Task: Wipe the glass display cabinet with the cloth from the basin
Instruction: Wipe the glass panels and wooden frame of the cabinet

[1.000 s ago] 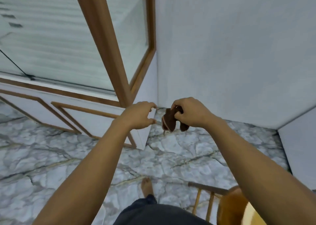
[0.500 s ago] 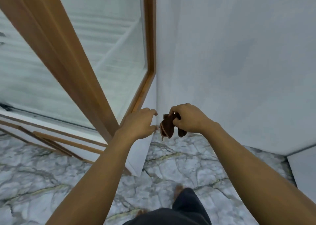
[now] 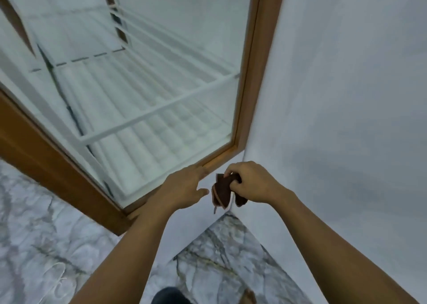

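The cabinet (image 3: 143, 91) is running off the top and left edges, so its full height and width are not showing, and the shelves behind the glass are smearing into soft bands — their detail is too blurred to read. The cloth (image 3: 222, 191) is bunching inside the right hand (image 3: 251, 183); the fingers are covering its upper part, leaving its size and shape unclear. The left hand (image 3: 182, 188) is hiding the lower corner of the frame (image 3: 254, 72), and whether its fingertips are touching the wood cannot be told. Both forearms are leaving the picture at the bottom edge. A dark garment (image 3: 169, 296) there is cutting off too.
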`<control>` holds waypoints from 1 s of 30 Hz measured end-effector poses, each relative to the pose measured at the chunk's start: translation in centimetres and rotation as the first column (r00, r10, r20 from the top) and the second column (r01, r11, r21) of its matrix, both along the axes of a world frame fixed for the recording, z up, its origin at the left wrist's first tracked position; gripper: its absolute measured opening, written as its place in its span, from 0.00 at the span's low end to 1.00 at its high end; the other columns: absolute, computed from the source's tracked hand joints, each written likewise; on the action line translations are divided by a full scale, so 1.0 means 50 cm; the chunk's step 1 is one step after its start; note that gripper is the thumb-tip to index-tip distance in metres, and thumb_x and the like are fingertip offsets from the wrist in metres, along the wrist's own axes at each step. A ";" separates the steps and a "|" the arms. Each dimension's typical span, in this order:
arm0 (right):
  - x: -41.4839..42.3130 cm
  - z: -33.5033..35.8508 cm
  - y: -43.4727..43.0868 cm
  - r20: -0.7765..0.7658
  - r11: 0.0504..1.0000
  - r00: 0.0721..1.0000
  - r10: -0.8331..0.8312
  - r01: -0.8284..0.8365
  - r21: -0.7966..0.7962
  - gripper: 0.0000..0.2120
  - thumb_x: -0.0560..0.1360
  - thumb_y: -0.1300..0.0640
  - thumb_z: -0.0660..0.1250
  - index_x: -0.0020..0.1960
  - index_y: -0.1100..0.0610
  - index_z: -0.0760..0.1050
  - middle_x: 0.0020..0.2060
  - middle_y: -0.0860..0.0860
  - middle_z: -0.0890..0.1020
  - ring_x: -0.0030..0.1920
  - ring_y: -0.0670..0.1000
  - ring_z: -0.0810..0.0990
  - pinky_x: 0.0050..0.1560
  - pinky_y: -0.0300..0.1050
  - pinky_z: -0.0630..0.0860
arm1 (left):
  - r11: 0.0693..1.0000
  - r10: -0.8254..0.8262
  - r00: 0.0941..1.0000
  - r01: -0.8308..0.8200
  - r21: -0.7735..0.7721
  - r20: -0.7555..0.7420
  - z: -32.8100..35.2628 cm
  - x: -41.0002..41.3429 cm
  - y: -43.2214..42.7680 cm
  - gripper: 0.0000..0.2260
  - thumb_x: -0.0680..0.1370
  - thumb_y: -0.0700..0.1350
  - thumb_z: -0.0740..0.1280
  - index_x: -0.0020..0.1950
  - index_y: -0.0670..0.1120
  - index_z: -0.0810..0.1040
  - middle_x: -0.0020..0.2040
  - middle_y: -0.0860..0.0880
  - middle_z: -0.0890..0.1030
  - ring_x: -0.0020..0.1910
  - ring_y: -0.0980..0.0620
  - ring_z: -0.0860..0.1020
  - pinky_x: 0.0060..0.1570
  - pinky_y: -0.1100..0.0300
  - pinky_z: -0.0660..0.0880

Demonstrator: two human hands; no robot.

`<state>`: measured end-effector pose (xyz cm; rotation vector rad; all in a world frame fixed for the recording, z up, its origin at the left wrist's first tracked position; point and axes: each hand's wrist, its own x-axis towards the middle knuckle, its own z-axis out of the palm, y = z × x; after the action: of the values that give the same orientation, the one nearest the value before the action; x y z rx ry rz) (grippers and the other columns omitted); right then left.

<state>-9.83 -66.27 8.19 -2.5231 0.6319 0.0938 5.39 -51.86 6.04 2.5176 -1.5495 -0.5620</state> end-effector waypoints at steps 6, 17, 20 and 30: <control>0.070 0.022 -0.045 0.100 0.980 0.978 0.183 -0.190 0.059 0.13 0.73 0.62 0.65 0.54 0.51 0.81 0.43 0.46 0.84 0.37 0.44 0.80 0.39 0.44 0.79 | 0.963 0.243 0.964 -0.253 -0.097 -0.105 0.047 -0.001 -0.006 0.14 0.82 0.52 0.63 0.68 0.55 0.74 0.60 0.52 0.80 0.56 0.49 0.79 0.56 0.49 0.77; 0.155 0.064 -0.012 0.228 0.891 0.933 0.278 -0.339 0.302 0.19 0.76 0.66 0.66 0.60 0.46 0.74 0.46 0.46 0.81 0.38 0.46 0.84 0.37 0.39 0.81 | 0.820 0.365 0.843 -0.492 -0.292 -0.395 0.080 0.001 0.072 0.22 0.76 0.53 0.73 0.69 0.59 0.73 0.43 0.60 0.81 0.41 0.61 0.81 0.45 0.66 0.75; 0.172 0.078 -0.008 0.235 0.854 0.914 0.329 -0.395 0.340 0.19 0.76 0.67 0.66 0.60 0.47 0.74 0.46 0.47 0.81 0.37 0.44 0.82 0.34 0.35 0.78 | 0.722 0.461 0.794 -0.595 -0.353 -0.396 0.096 -0.001 0.091 0.14 0.76 0.46 0.74 0.61 0.57 0.80 0.42 0.59 0.81 0.41 0.61 0.80 0.42 0.72 0.72; 0.221 0.094 0.029 0.280 0.757 0.773 0.569 -0.626 0.190 0.13 0.77 0.59 0.69 0.57 0.44 0.76 0.45 0.40 0.82 0.49 0.41 0.80 0.50 0.33 0.74 | 0.280 0.575 0.560 -0.820 -0.500 -0.596 0.117 -0.076 0.171 0.05 0.75 0.38 0.74 0.46 0.48 0.83 0.42 0.48 0.85 0.43 0.51 0.85 0.46 0.55 0.83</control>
<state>1.22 -64.80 12.87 -2.3198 -0.2898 0.1358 1.61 -43.33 11.90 1.9628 -0.2328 -0.0855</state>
